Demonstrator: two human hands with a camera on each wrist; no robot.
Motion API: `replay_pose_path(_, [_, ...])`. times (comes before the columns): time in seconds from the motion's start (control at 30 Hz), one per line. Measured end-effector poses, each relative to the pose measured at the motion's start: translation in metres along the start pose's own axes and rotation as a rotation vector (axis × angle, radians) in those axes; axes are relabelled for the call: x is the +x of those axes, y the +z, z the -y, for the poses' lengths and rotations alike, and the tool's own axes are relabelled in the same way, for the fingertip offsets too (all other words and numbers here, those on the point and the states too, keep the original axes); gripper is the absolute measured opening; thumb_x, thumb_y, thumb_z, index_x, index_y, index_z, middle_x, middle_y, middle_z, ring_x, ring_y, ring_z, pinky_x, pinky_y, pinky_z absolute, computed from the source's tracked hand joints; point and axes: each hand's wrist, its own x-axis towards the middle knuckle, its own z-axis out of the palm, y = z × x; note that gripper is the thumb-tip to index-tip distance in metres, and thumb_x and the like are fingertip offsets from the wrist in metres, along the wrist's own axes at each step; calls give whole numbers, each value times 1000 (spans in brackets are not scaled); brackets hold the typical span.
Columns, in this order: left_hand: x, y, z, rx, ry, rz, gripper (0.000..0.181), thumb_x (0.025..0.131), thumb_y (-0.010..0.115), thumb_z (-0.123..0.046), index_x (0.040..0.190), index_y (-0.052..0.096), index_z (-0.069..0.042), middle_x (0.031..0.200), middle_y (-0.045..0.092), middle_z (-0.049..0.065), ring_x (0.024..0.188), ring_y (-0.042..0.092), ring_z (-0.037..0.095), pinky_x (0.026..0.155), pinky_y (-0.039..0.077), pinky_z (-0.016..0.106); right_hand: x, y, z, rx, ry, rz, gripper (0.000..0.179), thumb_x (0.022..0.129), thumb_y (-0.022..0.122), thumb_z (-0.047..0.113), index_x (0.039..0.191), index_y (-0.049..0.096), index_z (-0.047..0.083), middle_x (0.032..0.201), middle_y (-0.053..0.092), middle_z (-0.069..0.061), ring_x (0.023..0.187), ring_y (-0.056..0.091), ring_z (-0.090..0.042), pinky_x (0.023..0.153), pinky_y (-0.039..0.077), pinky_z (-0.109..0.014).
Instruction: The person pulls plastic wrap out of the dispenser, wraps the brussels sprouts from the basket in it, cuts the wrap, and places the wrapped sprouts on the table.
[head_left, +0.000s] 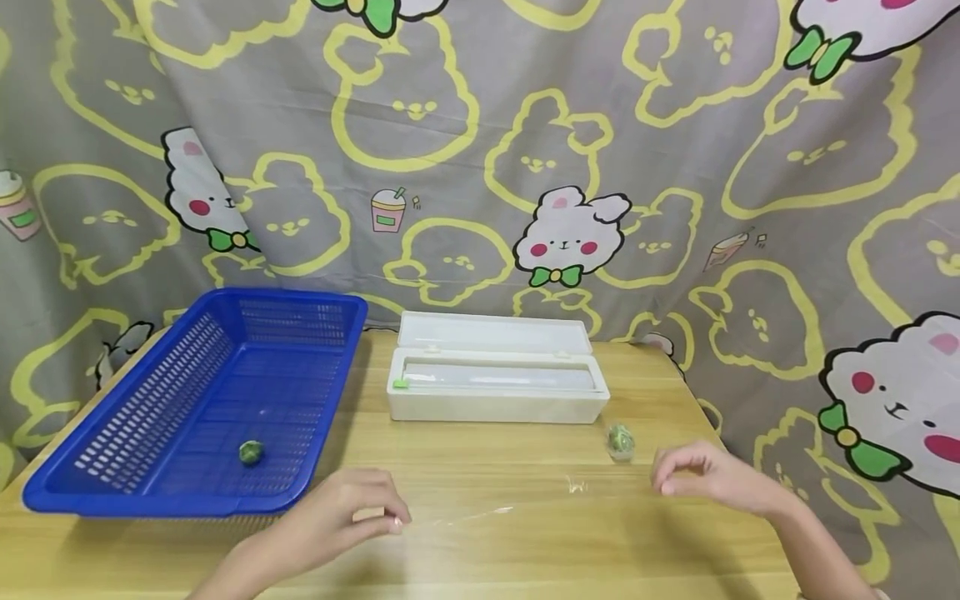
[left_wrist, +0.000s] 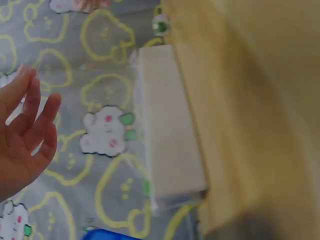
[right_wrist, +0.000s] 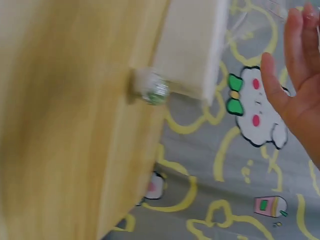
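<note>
A clear sheet of plastic wrap point(head_left: 504, 509) spans the space between my two hands above the table, visible mainly by its glints. My left hand point(head_left: 337, 517) pinches one end between thumb and fingers, near the basket's front right corner. The other end is pinched by my right hand point(head_left: 708, 477). Behind the sheet stands a long white wrap dispenser box point(head_left: 498, 407), its lid raised and a green slider at its left. A small green ball-shaped item in clear wrap point(head_left: 621, 440) sits by the box's right front corner.
At the left is a blue plastic basket point(head_left: 217, 505) with a small green round item point(head_left: 251, 452) in it. A patterned curtain point(head_left: 450, 125) hangs behind the wooden table point(head_left: 480, 558) and along its right side.
</note>
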Motion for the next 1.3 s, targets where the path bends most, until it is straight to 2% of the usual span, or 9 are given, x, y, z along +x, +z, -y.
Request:
replay_pose_path(0.17, [-23, 19, 7, 113, 22, 56, 4, 82, 64, -15, 84, 66, -17, 79, 59, -13, 74, 54, -4, 70, 40, 6, -1, 19, -24, -58, 11, 97, 19, 82, 51, -13, 87, 61, 2, 82, 59, -16, 81, 58, -10, 72, 47, -28])
replay_pose_path(0.33, [-39, 34, 14, 194, 33, 99, 5, 77, 68, -15, 79, 68, -20, 77, 56, -16, 73, 51, -7, 69, 37, 3, 0, 36, -48, -114, 40, 143, 11, 83, 55, -7, 86, 63, 1, 85, 62, -13, 85, 59, -12, 77, 45, -27])
replay_pose_path(0.5, [-48, 38, 18, 119, -86, 200, 12, 75, 69, -11, 85, 71, -18, 80, 57, -16, 74, 50, -9, 68, 38, 5, -2, 49, -60, -167, 133, 125, 11, 85, 58, 4, 91, 67, 3, 91, 63, -9, 89, 57, -12, 78, 44, -25])
replay_pose_path(0.63, [-51, 36, 17, 64, -254, 364, 21, 78, 68, -20, 99, 70, -15, 91, 55, -14, 73, 46, -7, 64, 39, 10, -5, 55, -65, -199, 195, 140, 20, 86, 59, 11, 103, 66, 2, 100, 62, -7, 94, 55, -9, 78, 46, -24])
replay_pose_path(0.83, [-55, 31, 15, 129, -392, 556, 45, 84, 60, -39, 119, 60, -12, 110, 58, -5, 93, 54, 8, 77, 47, 29, -13, 54, -65, -268, 233, 201, 33, 88, 58, 13, 118, 58, -1, 116, 60, -10, 108, 51, -7, 84, 45, -23])
replay_pose_path(1.0, [-52, 26, 19, 27, -404, 542, 40, 91, 53, -34, 116, 61, -5, 110, 64, -1, 97, 55, 8, 80, 48, 29, -15, 51, -63, -154, 251, 204, 35, 93, 48, 6, 123, 49, -11, 121, 56, -21, 113, 50, -9, 88, 43, -20])
replay_pose_path(1.13, [-46, 26, 25, -158, -525, 456, 33, 91, 54, -22, 113, 61, 3, 83, 67, -5, 68, 52, -3, 61, 47, 20, -9, 54, -67, -135, 293, 53, 31, 96, 44, 11, 114, 57, -10, 110, 63, -19, 103, 57, -6, 81, 46, -18])
replay_pose_path(1.23, [-39, 31, 30, -170, -620, 333, 27, 88, 57, -16, 108, 62, 2, 65, 57, -12, 55, 43, -5, 52, 41, 17, -3, 57, -72, -213, 332, -70, 28, 94, 49, 16, 104, 64, -5, 99, 67, -12, 90, 58, -1, 72, 48, -19])
replay_pose_path(1.3, [-34, 36, 32, -93, -648, 277, 26, 85, 61, -16, 107, 63, -2, 67, 56, -11, 59, 46, -2, 55, 40, 19, -1, 58, -73, -276, 361, -120, 26, 91, 54, 18, 101, 65, -3, 89, 67, -4, 79, 55, 2, 64, 47, -20])
